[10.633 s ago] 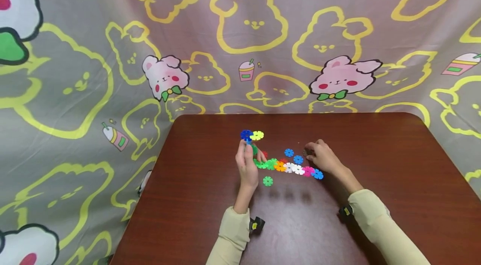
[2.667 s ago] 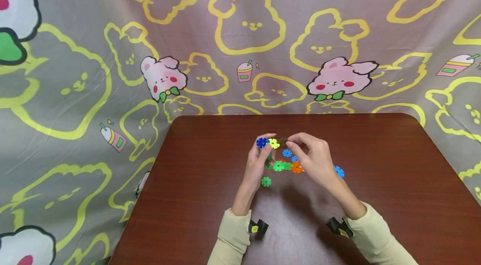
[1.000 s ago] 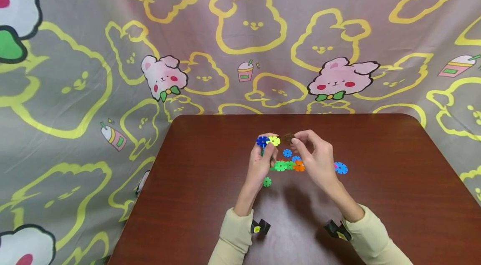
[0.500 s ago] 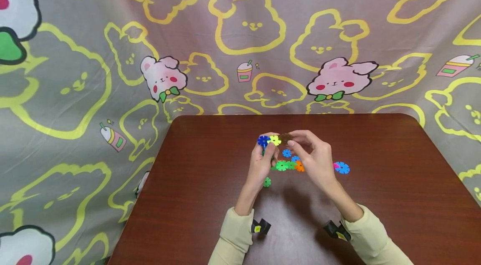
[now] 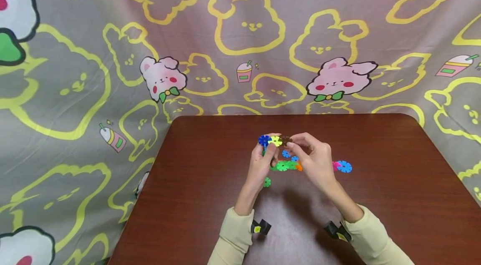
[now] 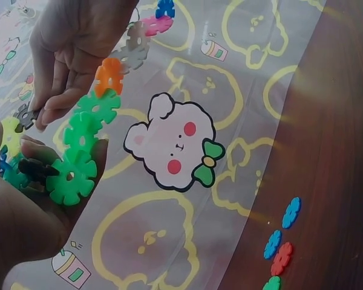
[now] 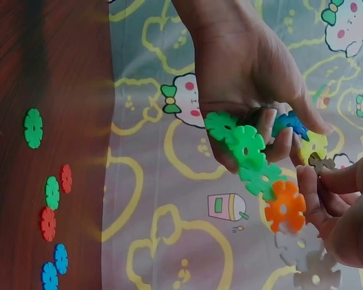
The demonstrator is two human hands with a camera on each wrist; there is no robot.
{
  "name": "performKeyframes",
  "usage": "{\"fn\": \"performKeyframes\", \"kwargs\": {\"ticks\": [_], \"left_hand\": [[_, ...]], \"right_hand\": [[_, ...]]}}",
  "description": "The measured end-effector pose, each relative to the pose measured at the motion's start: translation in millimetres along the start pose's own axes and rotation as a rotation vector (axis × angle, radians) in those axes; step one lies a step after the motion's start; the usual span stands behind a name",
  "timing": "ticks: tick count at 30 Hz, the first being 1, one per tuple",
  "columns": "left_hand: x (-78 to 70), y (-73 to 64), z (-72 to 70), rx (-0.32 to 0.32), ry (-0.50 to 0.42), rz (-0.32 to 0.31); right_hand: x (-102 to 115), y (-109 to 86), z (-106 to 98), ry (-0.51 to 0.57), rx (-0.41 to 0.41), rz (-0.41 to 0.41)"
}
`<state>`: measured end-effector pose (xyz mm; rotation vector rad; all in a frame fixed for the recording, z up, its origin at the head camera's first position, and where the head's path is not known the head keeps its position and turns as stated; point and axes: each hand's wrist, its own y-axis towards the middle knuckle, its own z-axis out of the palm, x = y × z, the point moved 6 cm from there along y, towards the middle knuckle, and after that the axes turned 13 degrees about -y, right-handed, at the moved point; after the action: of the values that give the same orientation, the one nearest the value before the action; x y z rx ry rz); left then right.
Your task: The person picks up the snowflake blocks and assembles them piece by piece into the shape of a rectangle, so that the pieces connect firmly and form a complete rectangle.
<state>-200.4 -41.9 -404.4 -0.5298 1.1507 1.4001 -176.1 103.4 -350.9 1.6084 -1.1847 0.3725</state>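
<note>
Chain of notched, flower-shaped plastic discs [image 7: 253, 177] in many colours lies in the left hand [image 5: 259, 162], lifted above the red-brown, wood-grained counter [image 5: 210, 198] and running towards 3 o'clock in the head view: bright green discs [image 7: 237, 144], an orange disc [image 7: 291, 198], whitish discs [image 7: 289, 243] hidden there behind the right hand [image 5: 315, 160], then a pink disc [image 5: 335, 166] and a light blue disc [image 5: 346, 165] at the far end.

The left fingers are curled round the green end, thumb beside a yellow notched plastic disc [image 5: 275, 141] with a dark blue notched plastic disc [image 5: 264, 138] at its 9 o'clock. The right fingers pinch a dark brown notched plastic disc [image 5: 285, 140] at the yellow disc's 3 o'clock; the two meet at the edge, but whether their slots have caught I cannot tell.

The step in hand seems to be joining brown to yellow. The next move, I judge, calls for lining slot up with slot and pushing the brown disc towards 9 o'clock while the left fingers brace the yellow one.

Loose on the counter lie blue plastic discs [image 5: 284, 153], near 6 o'clock from the brown disc, and a green plastic disc [image 5: 267, 179], near 6 o'clock from the left hand; the right wrist view also shows red plastic discs [image 7: 43, 219] towards 8 o'clock
</note>
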Motion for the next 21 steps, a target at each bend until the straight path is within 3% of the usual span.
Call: {"fn": "performKeyframes", "kwargs": {"ticks": [12,21], "left_hand": [[0.5,-1.4,-5.3,0.018,-0.034,-0.008],[1.9,-1.9,-9.1,0.02,-0.03,0.015]], "right_hand": [[-3.4,-0.2,0.0,-0.08,0.075,0.015],[-3.7,0.6,1.9,-0.079,0.092,0.009]]}}
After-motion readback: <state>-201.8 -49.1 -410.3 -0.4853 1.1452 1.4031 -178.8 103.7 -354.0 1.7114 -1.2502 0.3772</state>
